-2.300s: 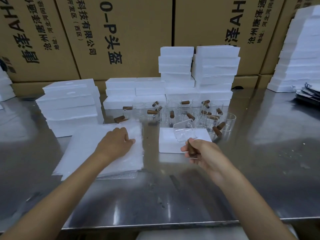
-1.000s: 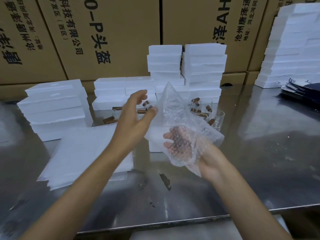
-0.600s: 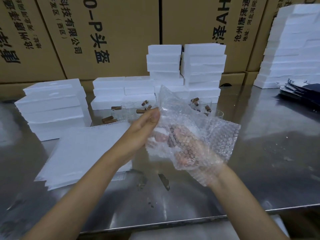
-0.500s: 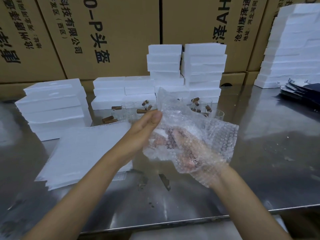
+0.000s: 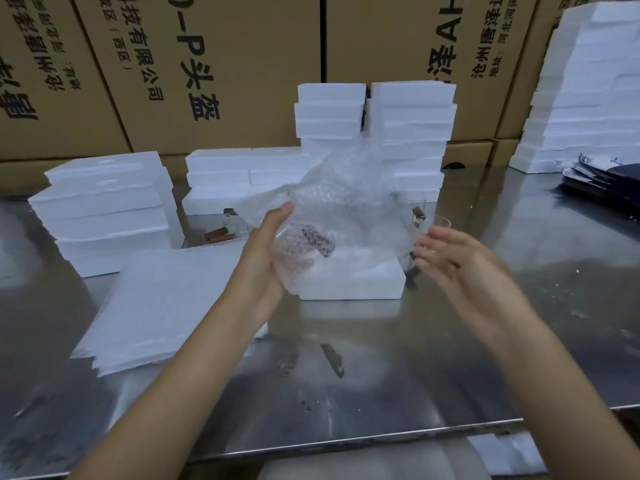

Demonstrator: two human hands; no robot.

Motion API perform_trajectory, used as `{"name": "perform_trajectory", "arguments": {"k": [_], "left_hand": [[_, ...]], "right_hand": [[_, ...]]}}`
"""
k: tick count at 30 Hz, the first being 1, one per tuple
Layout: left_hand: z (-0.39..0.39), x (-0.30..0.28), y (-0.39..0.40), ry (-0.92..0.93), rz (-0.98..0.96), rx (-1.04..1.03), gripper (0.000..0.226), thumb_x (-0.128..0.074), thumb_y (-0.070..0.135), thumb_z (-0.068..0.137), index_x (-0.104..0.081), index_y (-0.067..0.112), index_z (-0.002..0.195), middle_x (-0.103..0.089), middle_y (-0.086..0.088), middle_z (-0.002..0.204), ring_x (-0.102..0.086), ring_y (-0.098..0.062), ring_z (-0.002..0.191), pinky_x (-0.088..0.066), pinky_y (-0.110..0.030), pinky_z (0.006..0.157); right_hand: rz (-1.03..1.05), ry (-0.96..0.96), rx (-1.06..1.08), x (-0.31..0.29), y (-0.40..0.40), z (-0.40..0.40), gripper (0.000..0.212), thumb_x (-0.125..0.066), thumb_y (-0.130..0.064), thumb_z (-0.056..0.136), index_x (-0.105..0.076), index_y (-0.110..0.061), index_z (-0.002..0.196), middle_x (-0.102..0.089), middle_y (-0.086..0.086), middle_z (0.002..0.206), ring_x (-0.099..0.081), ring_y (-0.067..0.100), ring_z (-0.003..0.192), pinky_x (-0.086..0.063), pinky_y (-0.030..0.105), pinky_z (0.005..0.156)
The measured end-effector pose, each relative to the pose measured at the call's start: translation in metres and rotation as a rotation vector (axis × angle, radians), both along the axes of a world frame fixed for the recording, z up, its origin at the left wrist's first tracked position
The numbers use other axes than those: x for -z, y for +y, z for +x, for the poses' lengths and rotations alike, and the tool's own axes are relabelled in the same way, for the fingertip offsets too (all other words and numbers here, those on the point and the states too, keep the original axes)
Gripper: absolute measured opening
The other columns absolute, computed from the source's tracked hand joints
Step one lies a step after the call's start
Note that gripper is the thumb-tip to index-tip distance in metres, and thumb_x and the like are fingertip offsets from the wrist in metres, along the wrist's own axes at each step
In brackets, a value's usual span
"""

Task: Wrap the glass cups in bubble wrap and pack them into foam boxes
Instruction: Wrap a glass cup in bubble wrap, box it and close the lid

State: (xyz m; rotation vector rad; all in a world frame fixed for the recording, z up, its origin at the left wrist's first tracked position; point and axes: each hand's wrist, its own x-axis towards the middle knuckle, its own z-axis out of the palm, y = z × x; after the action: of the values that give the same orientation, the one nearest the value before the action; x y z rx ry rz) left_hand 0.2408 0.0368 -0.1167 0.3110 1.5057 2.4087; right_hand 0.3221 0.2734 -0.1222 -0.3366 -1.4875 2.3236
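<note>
Bubble wrap sheet (image 5: pixel 349 209) held above the steel table (image 5: pixel 381 386), loosely bundled around a glass cup; its brown handle (image 5: pixel 317 241) shows through the film. Left hand (image 5: pixel 266 251) grips the bundle from below. Right hand (image 5: pixel 450 254) just beside the wrap's right edge, fingers straight, holding nothing. Single foam box (image 5: pixel 353 280) lies directly beneath. Spare wrap sheets (image 5: pixel 162 299) stacked at left.

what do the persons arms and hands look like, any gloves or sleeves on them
Both forearms are bare as far as the picture shows: no sleeves come into view. The left hand and the right hand wear no gloves, and no watch or bracelet shows at either wrist. There may be a thin ring on one of the right hand's fingers, but it is too small to be sure.
</note>
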Motion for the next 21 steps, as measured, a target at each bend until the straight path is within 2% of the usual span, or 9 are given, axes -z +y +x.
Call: {"name": "perform_trajectory", "arguments": {"k": [2, 5, 7, 11, 13, 15, 17, 19, 21], "left_hand": [[0.001, -0.001, 0.01, -0.014, 0.049, 0.016, 0.055, -0.063, 0.046, 0.092, -0.054, 0.022, 0.141, -0.062, -0.005, 0.136, -0.058, -0.028, 0.128, -0.037, -0.05, 0.115], [0.006, 0.0, 0.029, -0.02, 0.104, 0.064, 0.055, -0.06, 0.047, 0.094, -0.054, 0.021, 0.141, -0.063, -0.006, 0.136, -0.056, -0.028, 0.13, -0.037, -0.045, 0.115], [0.01, 0.005, 0.038, -0.014, 0.134, 0.106, 0.054, -0.058, 0.044, 0.097, -0.052, 0.015, 0.143, -0.061, -0.012, 0.138, -0.053, -0.031, 0.132, -0.034, -0.047, 0.117], [0.02, 0.021, 0.037, -0.044, 0.084, 0.131, 0.066, -0.077, 0.033, 0.081, -0.052, 0.003, 0.135, -0.063, -0.014, 0.131, -0.06, -0.032, 0.123, -0.046, -0.043, 0.108], [0.024, 0.03, 0.031, -0.029, -0.056, 0.118, 0.081, -0.086, 0.033, 0.062, -0.052, 0.002, 0.128, -0.065, -0.009, 0.126, -0.065, -0.024, 0.114, -0.054, -0.039, 0.096], [0.027, 0.04, 0.025, 0.091, -0.31, 0.106, 0.08, -0.087, 0.041, 0.057, -0.057, 0.01, 0.125, -0.07, -0.006, 0.12, -0.068, -0.02, 0.109, -0.055, -0.044, 0.096], [0.029, 0.047, 0.02, 0.237, -0.583, 0.084, 0.065, -0.084, 0.056, 0.056, -0.064, 0.026, 0.11, -0.073, 0.003, 0.107, -0.07, -0.014, 0.098, -0.055, -0.044, 0.092], [0.029, 0.053, 0.018, 0.348, -0.785, 0.057, 0.056, -0.08, 0.066, 0.055, -0.065, 0.035, 0.099, -0.07, 0.012, 0.101, -0.067, -0.002, 0.091, -0.055, -0.027, 0.084], [0.027, 0.063, 0.018, 0.454, -0.894, 0.019, 0.05, -0.084, 0.059, 0.058, -0.065, 0.036, 0.098, -0.063, 0.014, 0.102, -0.059, 0.008, 0.087, -0.045, -0.009, 0.073]], "right_hand": [[0.032, -0.083, -0.175, 0.012, -0.007, 0.0, 0.029, -0.061, 0.001, 0.089, -0.063, -0.011, 0.116, -0.071, 0.011, 0.119, -0.071, 0.017, 0.104, -0.057, 0.029, 0.084], [0.181, -0.143, -0.464, 0.023, -0.034, 0.002, 0.035, -0.084, -0.034, 0.072, -0.07, -0.032, 0.104, -0.072, -0.006, 0.117, -0.067, 0.015, 0.113, -0.054, 0.031, 0.088], [0.23, -0.09, -0.402, 0.022, -0.046, -0.001, 0.022, -0.085, -0.043, 0.072, -0.077, -0.033, 0.09, -0.073, -0.008, 0.114, -0.067, 0.012, 0.111, -0.053, 0.033, 0.089], [0.156, -0.06, -0.088, 0.013, -0.044, -0.011, 0.008, -0.068, -0.016, 0.091, -0.075, -0.011, 0.088, -0.075, 0.004, 0.09, -0.065, 0.02, 0.086, -0.05, 0.032, 0.078], [0.259, -0.13, 0.007, 0.016, -0.04, -0.012, 0.018, -0.064, 0.0, 0.087, -0.076, -0.01, 0.077, -0.075, 0.012, 0.086, -0.067, 0.032, 0.084, -0.053, 0.042, 0.08], [0.381, -0.147, 0.064, 0.019, -0.037, -0.01, 0.02, -0.059, 0.005, 0.084, -0.075, -0.007, 0.087, -0.074, 0.018, 0.097, -0.069, 0.035, 0.094, -0.055, 0.048, 0.086], [0.501, -0.119, 0.101, 0.024, -0.036, -0.009, 0.016, -0.06, 0.002, 0.085, -0.073, -0.008, 0.084, -0.074, 0.006, 0.085, -0.068, 0.019, 0.079, -0.055, 0.034, 0.069], [0.678, -0.107, 0.126, 0.03, -0.038, -0.011, 0.014, -0.063, -0.001, 0.083, -0.069, -0.01, 0.074, -0.067, -0.002, 0.069, -0.059, 0.01, 0.063, -0.047, 0.024, 0.057], [0.869, -0.131, 0.135, 0.038, -0.042, -0.015, 0.015, -0.066, -0.003, 0.082, -0.064, -0.013, 0.071, -0.068, -0.001, 0.068, -0.062, 0.015, 0.062, -0.049, 0.027, 0.055]]}}
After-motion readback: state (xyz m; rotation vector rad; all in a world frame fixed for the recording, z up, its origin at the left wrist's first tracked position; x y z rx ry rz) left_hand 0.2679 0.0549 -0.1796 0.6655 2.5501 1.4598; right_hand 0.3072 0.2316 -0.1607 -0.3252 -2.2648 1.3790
